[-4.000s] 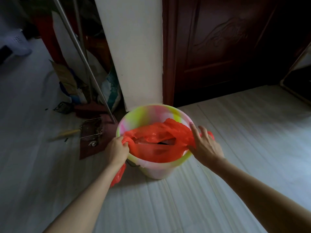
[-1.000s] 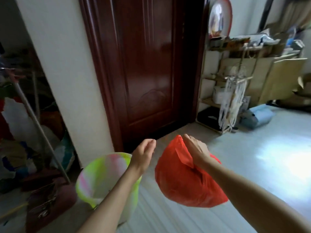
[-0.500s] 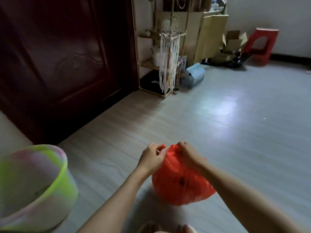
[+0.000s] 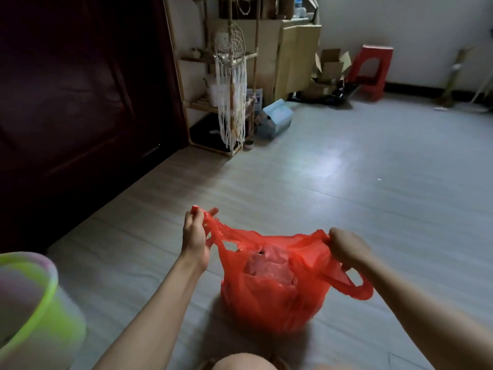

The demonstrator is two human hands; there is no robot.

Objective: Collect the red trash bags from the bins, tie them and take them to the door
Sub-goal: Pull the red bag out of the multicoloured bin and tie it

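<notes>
Since half a second ago our hands have spread: left hand point(image 4: 195, 237) and right hand point(image 4: 344, 245) each grip a handle of the red bag point(image 4: 272, 287), which rests on the floor point(image 4: 346, 182); the bin point(image 4: 34, 311) stands at left, the door point(image 4: 80, 89) beyond.

Red trash bag point(image 4: 272, 292) sits on pale plank floor point(image 4: 346, 188), bulging, mouth pulled wide. Left hand point(image 4: 196, 236) pinches one handle strip, raised at bag's left. Right hand point(image 4: 345, 247) grips opposite handle, fingers point(image 4: 333, 233) curled round it; loose loop hangs below wrist. Multicolour bin point(image 4: 32, 313) at lower left, apart from bag. Dark wooden door point(image 4: 80, 89) at left. Bamboo shelf point(image 4: 226, 76) with white dreamcatcher point(image 4: 230, 84) beyond. Red stool point(image 4: 373, 70) by far wall.
</notes>
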